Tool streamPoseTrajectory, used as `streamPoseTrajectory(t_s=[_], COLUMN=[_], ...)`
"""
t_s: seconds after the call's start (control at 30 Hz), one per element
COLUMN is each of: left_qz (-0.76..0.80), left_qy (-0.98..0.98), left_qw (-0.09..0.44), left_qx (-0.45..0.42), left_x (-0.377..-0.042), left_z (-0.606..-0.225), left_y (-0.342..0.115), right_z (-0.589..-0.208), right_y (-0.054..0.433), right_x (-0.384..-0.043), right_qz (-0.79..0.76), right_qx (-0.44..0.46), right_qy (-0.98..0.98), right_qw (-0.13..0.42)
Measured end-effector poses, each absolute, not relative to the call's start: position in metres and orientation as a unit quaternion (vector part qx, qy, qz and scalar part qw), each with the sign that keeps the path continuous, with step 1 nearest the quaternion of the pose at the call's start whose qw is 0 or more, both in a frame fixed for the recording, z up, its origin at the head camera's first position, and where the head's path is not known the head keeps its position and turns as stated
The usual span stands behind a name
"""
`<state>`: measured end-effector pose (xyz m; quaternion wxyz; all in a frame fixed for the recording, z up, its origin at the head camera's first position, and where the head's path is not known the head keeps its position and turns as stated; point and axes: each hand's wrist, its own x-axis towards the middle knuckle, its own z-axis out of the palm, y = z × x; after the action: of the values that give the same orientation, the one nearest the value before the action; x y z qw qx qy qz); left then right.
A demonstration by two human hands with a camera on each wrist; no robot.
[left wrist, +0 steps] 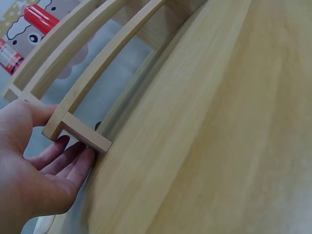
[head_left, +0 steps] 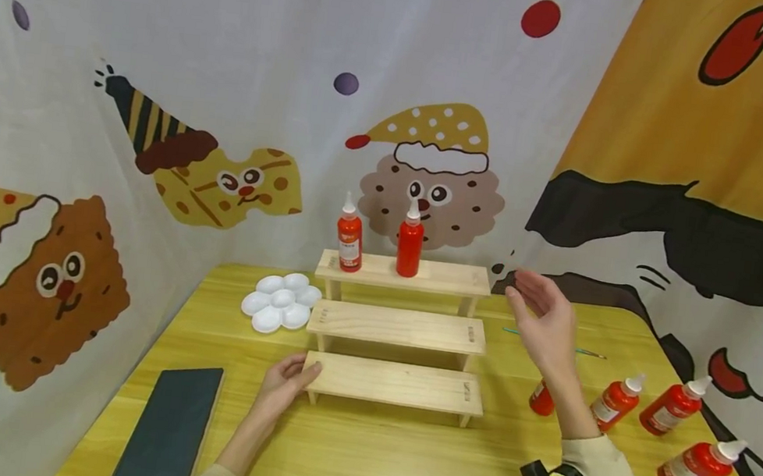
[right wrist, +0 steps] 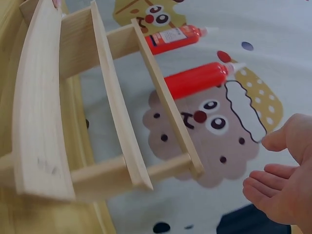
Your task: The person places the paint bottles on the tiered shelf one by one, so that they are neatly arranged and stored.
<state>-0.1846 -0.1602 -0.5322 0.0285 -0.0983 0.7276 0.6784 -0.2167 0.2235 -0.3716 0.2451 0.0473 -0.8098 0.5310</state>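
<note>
A three-tier wooden step rack (head_left: pixel 393 383) stands on the table. Two red bottles with white nozzle caps are on its top step, the left bottle (head_left: pixel 349 244) with its label facing out and the other bottle (head_left: pixel 410 249) near the middle. My left hand (head_left: pixel 285 384) grips the left end of the lowest step; in the left wrist view the thumb is above the board and the fingers (left wrist: pixel 73 163) are by its leg. My right hand (head_left: pixel 544 323) is raised beside the rack's right side, holding nothing, its fingers (right wrist: pixel 268 185) loosely bent in the right wrist view.
Several more red bottles (head_left: pixel 669 408) are at the table's right, one partly behind my right forearm. A thin paintbrush (head_left: pixel 590 353) lies behind that arm. A white flower-shaped palette (head_left: pixel 282 297) is left of the rack, and a dark flat board (head_left: pixel 169 426) at the front left.
</note>
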Motion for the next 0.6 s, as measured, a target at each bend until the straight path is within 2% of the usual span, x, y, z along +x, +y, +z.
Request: streamPoseTrajectory(t_s=[0.33, 0.6], left_qz=[0.682, 0.687], left_qy=[0.725, 0.723], left_qw=[0.021, 0.022], left_qx=[-0.089, -0.075], left_x=[-0.189, -0.189], left_z=[-0.531, -0.531], left_y=[-0.158, -0.158], right_z=[-0.387, -0.399], right_y=[0.271, 0.307], right_x=[-0.186, -0.167], right_qz=[0.503, 0.48], right_qx=[-0.031, -0.131], right_qy=[-0.829, -0.835], right_qw=[0.242, 0.236])
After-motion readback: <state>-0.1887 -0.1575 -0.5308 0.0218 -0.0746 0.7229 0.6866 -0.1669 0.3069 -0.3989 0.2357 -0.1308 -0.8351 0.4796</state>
